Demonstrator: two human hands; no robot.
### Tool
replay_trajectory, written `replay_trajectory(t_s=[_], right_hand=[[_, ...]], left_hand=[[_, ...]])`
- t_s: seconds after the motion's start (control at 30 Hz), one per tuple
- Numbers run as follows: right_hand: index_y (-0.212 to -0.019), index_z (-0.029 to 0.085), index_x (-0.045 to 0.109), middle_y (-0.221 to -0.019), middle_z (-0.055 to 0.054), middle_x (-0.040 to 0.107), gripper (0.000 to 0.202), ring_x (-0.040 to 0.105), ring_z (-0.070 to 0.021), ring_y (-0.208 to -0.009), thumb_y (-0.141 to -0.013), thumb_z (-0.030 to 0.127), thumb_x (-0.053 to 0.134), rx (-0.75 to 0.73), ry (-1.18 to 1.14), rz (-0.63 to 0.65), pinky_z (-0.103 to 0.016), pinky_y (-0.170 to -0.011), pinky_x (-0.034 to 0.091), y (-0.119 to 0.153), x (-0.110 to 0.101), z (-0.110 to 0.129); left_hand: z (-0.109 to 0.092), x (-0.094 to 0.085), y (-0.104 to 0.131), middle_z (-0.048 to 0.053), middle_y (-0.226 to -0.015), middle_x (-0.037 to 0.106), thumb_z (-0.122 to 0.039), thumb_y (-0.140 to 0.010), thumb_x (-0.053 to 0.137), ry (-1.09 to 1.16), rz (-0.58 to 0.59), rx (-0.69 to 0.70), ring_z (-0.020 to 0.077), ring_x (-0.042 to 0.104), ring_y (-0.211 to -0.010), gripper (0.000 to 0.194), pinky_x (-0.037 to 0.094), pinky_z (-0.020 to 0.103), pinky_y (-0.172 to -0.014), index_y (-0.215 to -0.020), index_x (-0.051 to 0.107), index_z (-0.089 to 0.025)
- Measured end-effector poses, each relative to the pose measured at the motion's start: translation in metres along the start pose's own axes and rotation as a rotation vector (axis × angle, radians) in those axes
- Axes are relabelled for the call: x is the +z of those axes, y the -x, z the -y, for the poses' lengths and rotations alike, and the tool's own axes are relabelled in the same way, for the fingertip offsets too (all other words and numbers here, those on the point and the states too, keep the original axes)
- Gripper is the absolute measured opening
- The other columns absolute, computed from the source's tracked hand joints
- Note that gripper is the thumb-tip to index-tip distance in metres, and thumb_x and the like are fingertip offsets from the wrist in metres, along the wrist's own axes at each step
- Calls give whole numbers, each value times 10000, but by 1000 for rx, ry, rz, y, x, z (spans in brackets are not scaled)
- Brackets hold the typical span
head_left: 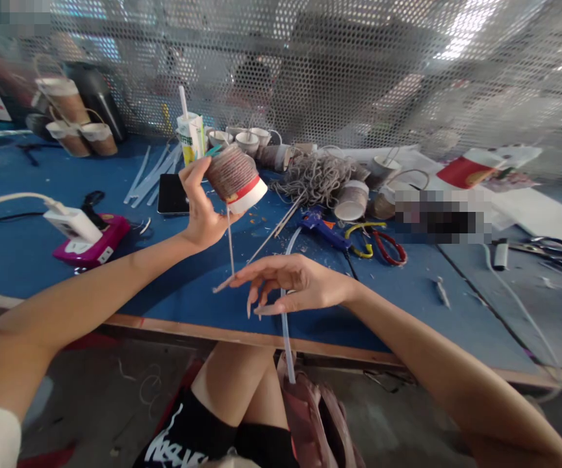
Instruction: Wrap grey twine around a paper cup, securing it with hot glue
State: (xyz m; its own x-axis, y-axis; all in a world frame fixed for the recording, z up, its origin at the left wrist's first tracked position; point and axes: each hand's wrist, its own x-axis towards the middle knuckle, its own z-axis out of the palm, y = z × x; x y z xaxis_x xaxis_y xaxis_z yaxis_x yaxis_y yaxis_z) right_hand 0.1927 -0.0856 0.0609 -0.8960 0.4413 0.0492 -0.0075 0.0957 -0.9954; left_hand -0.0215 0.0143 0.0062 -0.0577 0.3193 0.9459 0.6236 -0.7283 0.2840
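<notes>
My left hand [203, 208] is closed around a paper cup [234, 172], tilted above the table. Brown-grey cord covers the cup's side except for a red and white band near the lower rim. A strand of cord [230, 244] drops from the cup to the outstretched index finger of my right hand [295, 283]. From that finger, cord leads up towards a loose heap of cord [317, 174]. The right hand's fingers are apart, with the strand passing over the index finger rather than pinched. A blue glue gun [324, 229] lies just beyond this hand.
Several cord-wrapped cups [351, 200] surround the heap. Yellow-and-red-handled pliers [390, 248] lie beside the glue gun. On the left are a phone [173, 194], clear glue sticks [139, 177] and a magenta power strip [93, 242]. A perforated metal screen [310, 78] closes off the back.
</notes>
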Motion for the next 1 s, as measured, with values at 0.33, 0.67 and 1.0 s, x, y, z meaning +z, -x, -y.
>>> replay_trajectory(t_s=[0.33,0.67,1.0], right_hand=[[-781,197,552,-568,50,499,321,421,-71,-493,-749,467,723,-52,680,-924,-243,-475,354,2,-43,-15],[-862,218,481,-566,44,516,279,494,-130,-525,-790,417,662,119,883,-1027,-318,-604,429,8,-60,-15],[-930,130,541,-1020,-239,550,678,544,-443,-1051,-551,630,798,644,1338,-1106,-557,-834,446,47,-94,7]], left_hand=[[-5,-1,-3,133,-1278,455,-775,-759,517,-53,143,54,303,461,-1262,837,390,484,-1109,-1366,258,-260],[0,2,-1,121,-1298,475,-461,-855,592,-44,175,10,287,457,-1248,611,373,475,-1117,-1370,336,-255],[5,8,3,105,-1260,518,-193,-702,668,-138,220,-131,326,441,-1215,664,377,532,-1090,-1318,426,-246]])
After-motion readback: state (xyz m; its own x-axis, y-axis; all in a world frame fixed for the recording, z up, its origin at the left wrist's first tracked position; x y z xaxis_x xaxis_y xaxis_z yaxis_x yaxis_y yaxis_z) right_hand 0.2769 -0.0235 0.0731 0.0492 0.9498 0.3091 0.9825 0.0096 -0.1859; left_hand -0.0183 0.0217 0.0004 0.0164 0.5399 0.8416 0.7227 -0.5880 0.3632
